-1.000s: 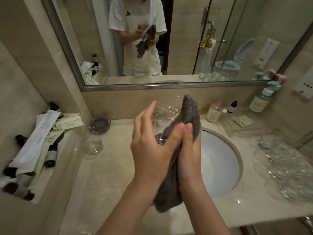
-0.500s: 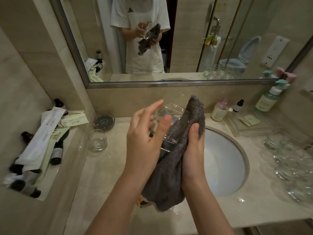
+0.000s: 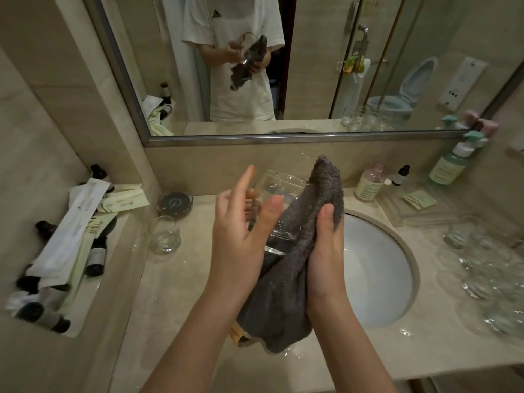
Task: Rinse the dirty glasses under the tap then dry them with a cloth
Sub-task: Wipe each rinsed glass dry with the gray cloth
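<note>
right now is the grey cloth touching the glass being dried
Touching. The head view shows the grey cloth wrapped against the glass side, no gap.

Dim, warm, yellowish light fills the room. Small glints sit on the wet counter. The wide lens bends the mirror frame, and the edges look soft and smeared.

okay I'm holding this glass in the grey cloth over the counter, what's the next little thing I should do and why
Probably turn the glass a bit further inside the cloth. The cloth covers only its right side, held by your right hand; the side under your left hand is bare.
</note>
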